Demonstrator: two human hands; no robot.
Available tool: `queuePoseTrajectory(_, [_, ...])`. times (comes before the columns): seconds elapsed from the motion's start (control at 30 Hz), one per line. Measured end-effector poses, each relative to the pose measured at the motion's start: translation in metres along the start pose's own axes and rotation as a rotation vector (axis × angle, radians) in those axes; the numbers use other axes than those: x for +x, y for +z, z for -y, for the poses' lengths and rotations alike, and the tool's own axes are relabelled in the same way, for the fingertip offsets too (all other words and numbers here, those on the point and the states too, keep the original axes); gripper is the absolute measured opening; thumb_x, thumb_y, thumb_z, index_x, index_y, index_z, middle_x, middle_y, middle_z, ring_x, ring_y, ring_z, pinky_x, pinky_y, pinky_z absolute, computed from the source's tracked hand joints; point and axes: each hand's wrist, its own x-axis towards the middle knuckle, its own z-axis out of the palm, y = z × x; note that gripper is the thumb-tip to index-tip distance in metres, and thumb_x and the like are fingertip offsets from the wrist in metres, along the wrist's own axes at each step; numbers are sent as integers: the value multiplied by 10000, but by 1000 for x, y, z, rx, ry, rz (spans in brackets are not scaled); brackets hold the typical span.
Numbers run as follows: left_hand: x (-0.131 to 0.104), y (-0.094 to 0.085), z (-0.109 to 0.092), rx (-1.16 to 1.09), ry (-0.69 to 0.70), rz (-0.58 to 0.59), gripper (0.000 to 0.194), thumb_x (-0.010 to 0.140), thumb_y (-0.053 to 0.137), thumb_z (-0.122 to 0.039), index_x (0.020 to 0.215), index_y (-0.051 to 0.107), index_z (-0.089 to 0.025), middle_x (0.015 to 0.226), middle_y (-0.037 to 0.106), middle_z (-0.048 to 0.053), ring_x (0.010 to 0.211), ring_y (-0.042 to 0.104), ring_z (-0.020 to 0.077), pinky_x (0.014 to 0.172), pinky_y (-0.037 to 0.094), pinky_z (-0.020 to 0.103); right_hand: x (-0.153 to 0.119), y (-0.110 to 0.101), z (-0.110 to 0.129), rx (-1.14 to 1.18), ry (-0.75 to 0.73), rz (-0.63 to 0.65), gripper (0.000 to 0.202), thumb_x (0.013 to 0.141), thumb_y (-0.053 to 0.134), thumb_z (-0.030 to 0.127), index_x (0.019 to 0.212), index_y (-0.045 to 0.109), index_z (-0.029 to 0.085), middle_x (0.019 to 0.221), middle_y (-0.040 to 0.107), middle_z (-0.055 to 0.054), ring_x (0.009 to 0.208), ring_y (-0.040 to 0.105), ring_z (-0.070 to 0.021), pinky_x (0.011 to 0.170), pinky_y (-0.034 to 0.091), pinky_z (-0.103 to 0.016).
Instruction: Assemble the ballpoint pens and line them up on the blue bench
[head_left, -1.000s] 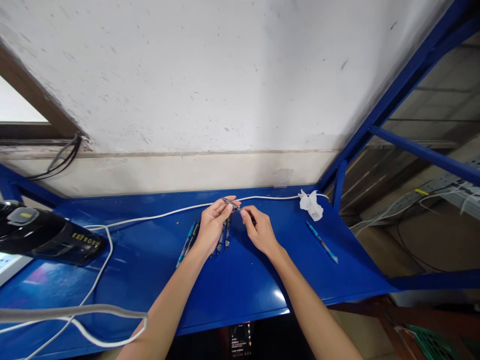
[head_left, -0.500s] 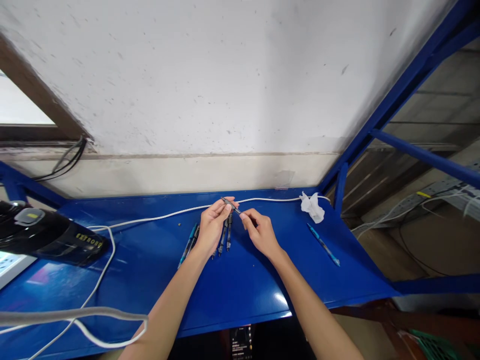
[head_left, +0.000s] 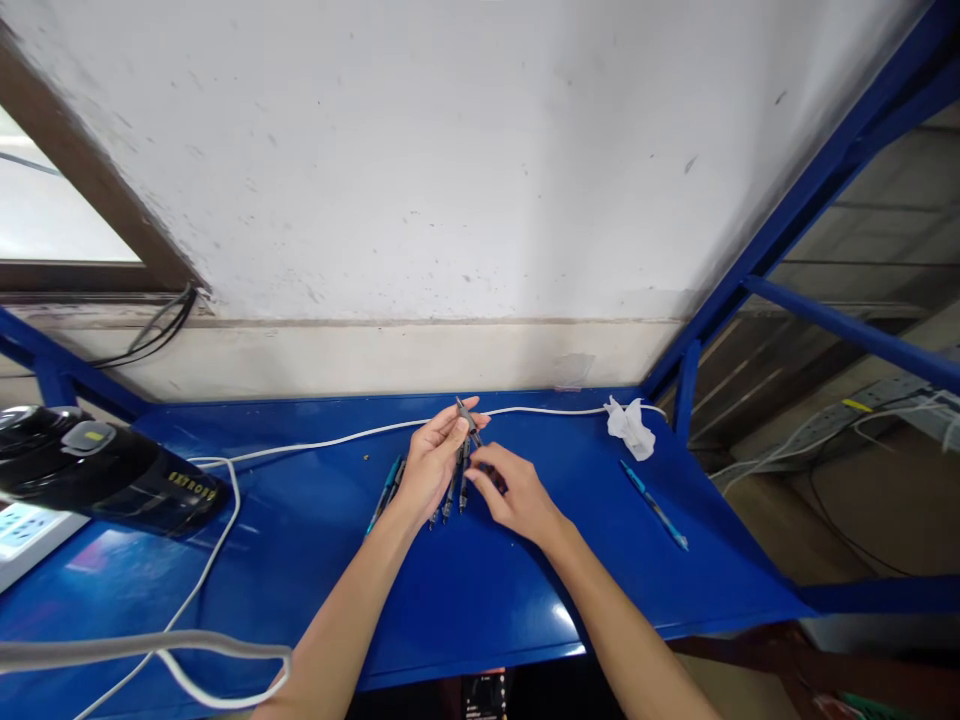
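Note:
My left hand (head_left: 435, 465) pinches a dark grey pen (head_left: 471, 420) between thumb and fingers, held at a tilt above the blue table. Just below the pen's lower end is my right hand (head_left: 517, 490), with thumb and forefinger closed together. Whatever sits between those fingertips is too small or hidden to name. Several dark pens (head_left: 450, 500) lie on the table under and beside the left hand. To the left of that wrist lies a blue pen (head_left: 383, 493), next to a dark one. Another blue pen (head_left: 654, 505) rests alone at the right.
Crumpled white tissue (head_left: 630, 428) lies at the back right of the blue table (head_left: 480, 610). A white cable (head_left: 322, 443) runs along the back. On the left stand a black bottle-shaped object (head_left: 142, 480) and a white power strip (head_left: 30, 540). A phone screen (head_left: 484, 692) shows below the front edge.
My right hand has come away from the pen's lower end, moving slightly down. The pen in my left hand points more steeply downward. The view has shifted a little.

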Motion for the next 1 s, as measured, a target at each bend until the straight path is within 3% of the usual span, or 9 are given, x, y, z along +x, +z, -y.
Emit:
queuePoseTrajectory(0.07, [-1, -2, -2, -19, -27, -4, 420, 902, 848, -391, 1278, 786, -214, 1083, 781, 96, 1035, 683, 215, 865, 515, 279, -3, 2, 4, -190, -151, 74, 183, 1062, 582, 283, 1215, 668, 230, 1104, 724, -97, 923, 698, -216, 771, 561, -331])
queuePoseTrajectory(0.17, [-3, -7, -6, -39, -79, 40, 411, 912, 833, -404, 1274, 788, -212, 1056, 760, 87, 942, 675, 192, 753, 503, 258, -5, 3, 7, -308, -290, 121, 434, 995, 614, 221, 1428, 595, 205, 1282, 702, -149, 1119, 702, -281, 857, 609, -388])
queuePoseTrajectory(0.3, [-4, -11, -12, -41, -96, 121, 379, 905, 832, -392, 1223, 807, -189, 976, 740, 78, 830, 649, 173, 695, 486, 262, -6, 4, 6, -388, -394, 124, 643, 962, 590, 147, 1592, 471, 193, 1260, 706, -151, 1106, 706, -283, 889, 635, -422])
queuePoseTrajectory(0.5, [-5, -11, -15, -65, -83, 168, 336, 904, 828, -363, 1181, 824, -173, 941, 739, 88, 897, 652, 201, 749, 496, 282, -5, 4, 1, -413, -418, 141, 633, 1026, 570, 122, 1637, 423, 204, 1231, 728, -137, 1116, 709, -272, 942, 640, -430])
queuePoseTrajectory(0.87, [-4, -13, -13, -39, -92, 161, 339, 913, 817, -379, 1183, 817, -175, 925, 721, 73, 776, 631, 174, 693, 478, 291, -4, 4, -1, -378, -409, 138, 604, 1061, 580, 145, 1639, 427, 233, 1320, 713, -146, 1204, 700, -274, 1002, 632, -447])
queuePoseTrajectory(1.0, [-3, -12, -14, -8, -94, 145, 359, 931, 797, -390, 1220, 805, -176, 943, 740, 77, 782, 660, 181, 692, 489, 289, -4, 5, 0, -351, -374, 142, 533, 1062, 586, 154, 1581, 502, 242, 1309, 718, -135, 1174, 710, -262, 987, 626, -427])
